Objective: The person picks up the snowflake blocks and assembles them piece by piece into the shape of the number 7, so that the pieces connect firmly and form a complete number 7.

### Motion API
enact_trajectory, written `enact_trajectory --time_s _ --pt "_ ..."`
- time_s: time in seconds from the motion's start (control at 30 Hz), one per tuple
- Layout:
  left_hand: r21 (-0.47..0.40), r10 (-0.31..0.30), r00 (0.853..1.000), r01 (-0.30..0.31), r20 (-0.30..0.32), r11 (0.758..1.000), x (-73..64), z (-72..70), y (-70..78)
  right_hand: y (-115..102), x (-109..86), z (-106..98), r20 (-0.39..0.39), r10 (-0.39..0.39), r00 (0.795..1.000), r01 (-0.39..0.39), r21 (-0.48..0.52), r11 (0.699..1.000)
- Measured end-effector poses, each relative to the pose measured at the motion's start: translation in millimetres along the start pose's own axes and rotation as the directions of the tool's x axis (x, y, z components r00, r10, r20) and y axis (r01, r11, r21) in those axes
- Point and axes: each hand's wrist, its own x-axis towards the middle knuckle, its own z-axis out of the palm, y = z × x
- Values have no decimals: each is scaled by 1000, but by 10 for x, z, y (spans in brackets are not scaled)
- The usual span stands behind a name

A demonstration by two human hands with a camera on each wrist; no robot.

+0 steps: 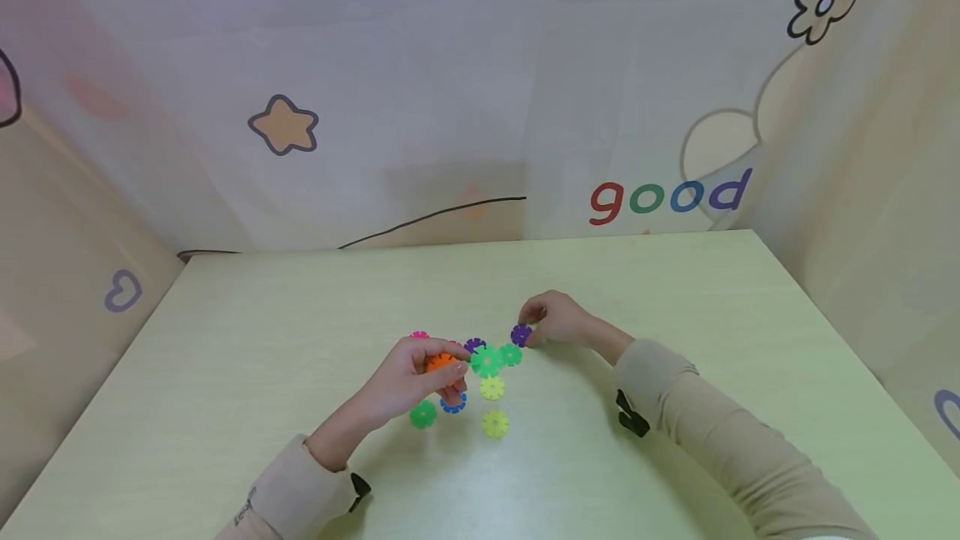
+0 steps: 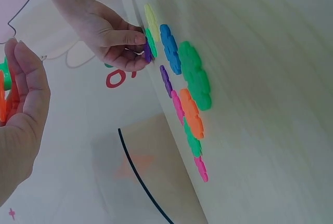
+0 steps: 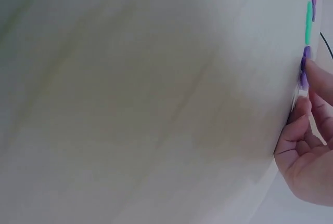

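Observation:
My left hand (image 1: 408, 382) is raised above the table and pinches an orange snowflake disc (image 1: 441, 363), with a light green snowflake disc (image 1: 486, 361) joined at its side. In the left wrist view that hand (image 2: 26, 104) shows at the left edge, partly cut off. Low at the table's far side, my right hand (image 1: 558, 319) pinches a purple snowflake disc (image 1: 521, 335) between thumb and finger. In the right wrist view the purple disc (image 3: 305, 68) stands near the tabletop, close to a green disc (image 3: 308, 24).
Several loose discs lie around the hands: yellow ones (image 1: 495, 423), a green one (image 1: 423, 414), a blue one (image 1: 453, 403), and pink ones partly hidden by the left hand. Printed cloth walls (image 1: 450, 107) enclose the pale table (image 1: 262, 340) at the back and sides.

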Motion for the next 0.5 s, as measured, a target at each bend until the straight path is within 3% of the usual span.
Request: enact_trajectory --time_s 0.23,0.5 --pt "9 -11 1000 11 -3 1000 0 0 7 22 -23 -15 8 -21 1000 20 58 998" --pt "6 -26 1000 26 -8 1000 -9 2 -5 3 -18 19 30 -13 999 14 -27 1000"
